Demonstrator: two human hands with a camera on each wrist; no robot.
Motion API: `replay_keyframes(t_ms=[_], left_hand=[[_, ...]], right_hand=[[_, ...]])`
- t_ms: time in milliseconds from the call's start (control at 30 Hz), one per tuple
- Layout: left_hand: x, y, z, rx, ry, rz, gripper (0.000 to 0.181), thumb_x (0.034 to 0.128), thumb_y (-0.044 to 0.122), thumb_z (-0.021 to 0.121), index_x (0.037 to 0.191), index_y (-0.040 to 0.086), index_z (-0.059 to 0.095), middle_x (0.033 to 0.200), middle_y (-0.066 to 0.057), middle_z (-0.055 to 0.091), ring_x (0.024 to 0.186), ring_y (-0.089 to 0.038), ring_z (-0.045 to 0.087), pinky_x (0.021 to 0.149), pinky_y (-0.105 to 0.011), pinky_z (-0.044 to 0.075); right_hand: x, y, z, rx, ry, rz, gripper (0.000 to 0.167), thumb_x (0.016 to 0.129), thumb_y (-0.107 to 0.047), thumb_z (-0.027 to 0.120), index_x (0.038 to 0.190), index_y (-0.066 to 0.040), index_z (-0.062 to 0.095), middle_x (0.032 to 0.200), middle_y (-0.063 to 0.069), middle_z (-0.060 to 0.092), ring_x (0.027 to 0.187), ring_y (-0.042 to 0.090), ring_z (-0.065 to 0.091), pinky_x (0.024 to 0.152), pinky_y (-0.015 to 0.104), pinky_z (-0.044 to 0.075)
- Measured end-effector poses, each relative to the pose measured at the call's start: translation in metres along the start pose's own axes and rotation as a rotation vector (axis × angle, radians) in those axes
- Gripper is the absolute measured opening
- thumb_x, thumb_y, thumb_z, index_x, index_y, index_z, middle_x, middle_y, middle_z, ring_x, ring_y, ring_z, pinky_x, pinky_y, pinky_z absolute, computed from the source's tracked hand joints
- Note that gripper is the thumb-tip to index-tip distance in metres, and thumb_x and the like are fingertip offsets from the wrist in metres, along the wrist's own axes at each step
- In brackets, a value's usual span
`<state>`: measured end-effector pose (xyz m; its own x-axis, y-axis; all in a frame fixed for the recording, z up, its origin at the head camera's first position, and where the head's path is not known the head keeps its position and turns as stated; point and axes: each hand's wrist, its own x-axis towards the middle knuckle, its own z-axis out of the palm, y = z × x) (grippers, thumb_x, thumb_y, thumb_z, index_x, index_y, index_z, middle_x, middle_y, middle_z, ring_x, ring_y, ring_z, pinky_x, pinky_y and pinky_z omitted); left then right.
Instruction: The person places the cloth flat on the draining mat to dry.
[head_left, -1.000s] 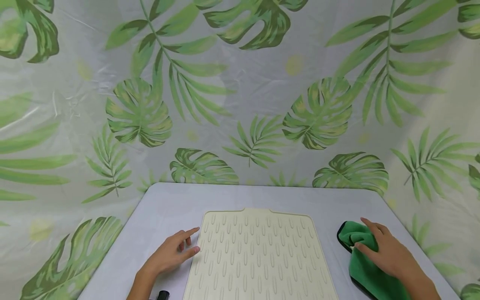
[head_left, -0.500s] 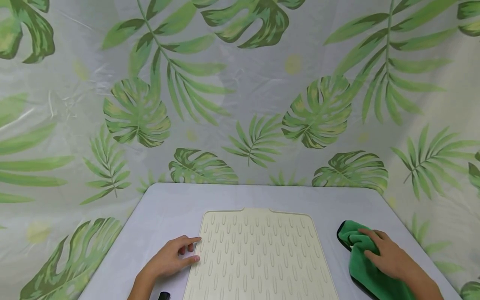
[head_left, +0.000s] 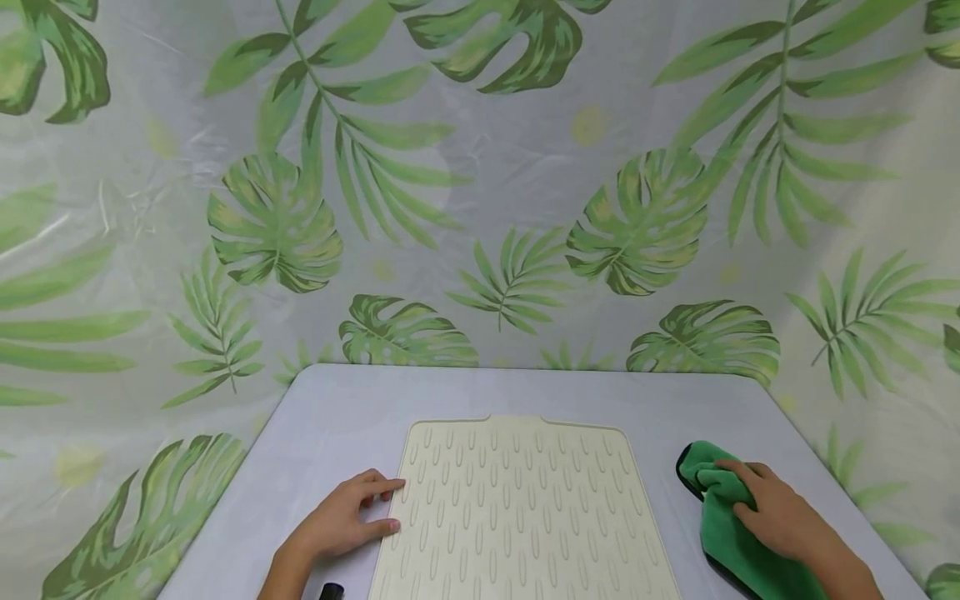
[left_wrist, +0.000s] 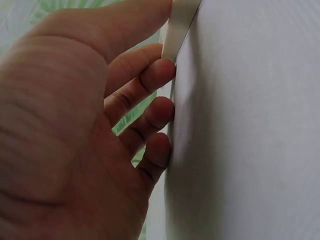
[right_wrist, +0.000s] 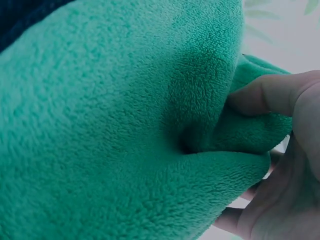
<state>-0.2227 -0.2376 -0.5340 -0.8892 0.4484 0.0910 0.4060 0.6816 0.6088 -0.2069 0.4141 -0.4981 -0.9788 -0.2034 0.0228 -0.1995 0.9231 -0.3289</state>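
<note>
A cream mat (head_left: 517,517) with raised oval ribs and a tab on its far edge lies flat on the white table. My left hand (head_left: 341,517) rests at the mat's left edge, with forefinger and thumb against it. In the left wrist view, the fingers bend loosely and their tips touch the mat's edge (left_wrist: 181,30) and the tablecloth. To the right of the mat, my right hand (head_left: 783,517) holds a bunched green towel (head_left: 723,517) with dark trim. The right wrist view shows the thumb pressing a fold of the towel (right_wrist: 110,115) against the fingers.
The white table (head_left: 360,400) ends at a leaf-printed curtain (head_left: 495,208), which also hangs along both sides. A small black object (head_left: 332,592), partly cut off, shows below the left wrist.
My left hand has shifted slightly toward me along the mat's edge. My right fingers have drawn in on the towel, which has barely moved.
</note>
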Motion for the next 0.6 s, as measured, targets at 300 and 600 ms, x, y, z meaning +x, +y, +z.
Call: replay_keyframes(t_ms=[300, 600], left_hand=[[-0.0001, 0.0009, -0.0028, -0.023, -0.017, -0.009, 0.064, 0.0881, 0.050, 0.078, 0.142, 0.020, 0.063, 0.110, 0.011, 0.058, 0.095, -0.010, 0.049, 0.081, -0.027, 0.044], [-0.0021, -0.0010, -0.0029, -0.055, -0.018, 0.034, 0.062, 0.0901, 0.045, 0.077, 0.142, 0.015, 0.063, 0.113, 0.008, 0.060, 0.094, -0.010, 0.050, 0.081, -0.027, 0.044]], right_hand=[[0.0023, -0.0043, -0.0029, -0.042, 0.031, 0.006, 0.049, 0.092, -0.003, 0.065, 0.139, -0.003, 0.057, 0.131, 0.033, 0.056, 0.108, 0.050, 0.063, 0.076, 0.057, 0.053], [0.0035, -0.0090, -0.0067, -0.053, 0.003, 0.037, 0.048, 0.091, -0.004, 0.065, 0.139, -0.008, 0.057, 0.134, 0.030, 0.055, 0.107, 0.047, 0.065, 0.070, 0.053, 0.053]])
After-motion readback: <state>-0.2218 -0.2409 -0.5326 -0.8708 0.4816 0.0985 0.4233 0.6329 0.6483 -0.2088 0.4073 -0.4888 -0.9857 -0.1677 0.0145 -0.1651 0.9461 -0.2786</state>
